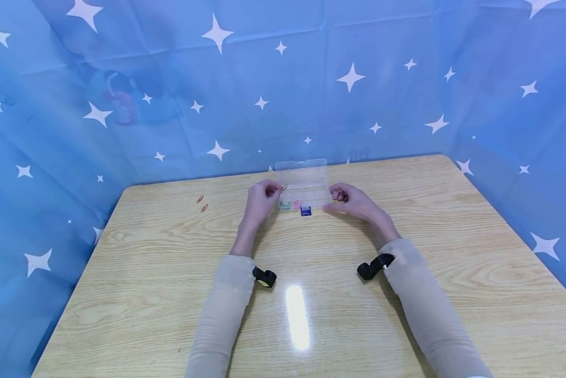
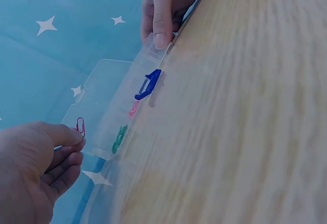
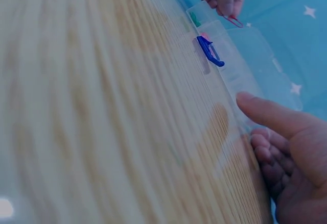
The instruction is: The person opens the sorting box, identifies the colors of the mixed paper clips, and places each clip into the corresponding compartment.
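Observation:
A clear plastic box (image 1: pixel 311 195) lies on the table, its see-through lid (image 1: pixel 301 172) raised at the back. Green clips (image 2: pixel 119 138) and pink clips (image 2: pixel 134 108) sit in its left part. Between thumb and forefinger, my left hand (image 1: pixel 263 198) pinches a red paper clip (image 2: pixel 80 126) over the box's left end. My right hand (image 1: pixel 353 201) holds the right end of the box, thumb at the front corner and fingers curled by the side. A dark blue clasp (image 3: pixel 210 51) stands out at the middle of the box's front edge.
Two reddish paper clips, a rear one (image 1: pixel 200 199) and a nearer one (image 1: pixel 204 208), lie on the wooden table (image 1: pixel 169 294) left of my left hand. A blue curtain (image 1: pixel 283 94) with white stars hangs right behind the table's back edge.

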